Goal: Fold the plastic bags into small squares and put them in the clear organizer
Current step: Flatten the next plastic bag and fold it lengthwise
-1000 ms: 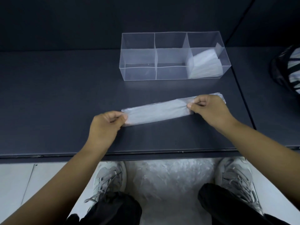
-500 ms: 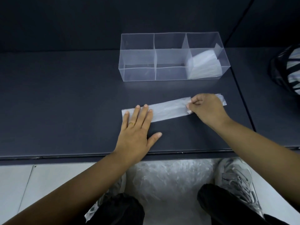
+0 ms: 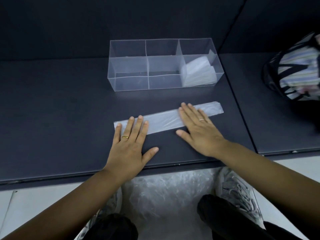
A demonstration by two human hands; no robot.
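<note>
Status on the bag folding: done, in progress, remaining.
Done: folded bags sit in the right compartment of the clear organizer; the others look empty. In hand: one bag lies as a long strip, with the left hand and right hand pressing it flat. Left: fold that strip to a square and box it; crinkled plastic by the feet may be more bags.

Striped bag partly beyond right edge

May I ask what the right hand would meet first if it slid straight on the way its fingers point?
The right hand, flat on the folded plastic bag, would probably meet the front wall of the clear plastic organizer, near its middle compartment.
</note>
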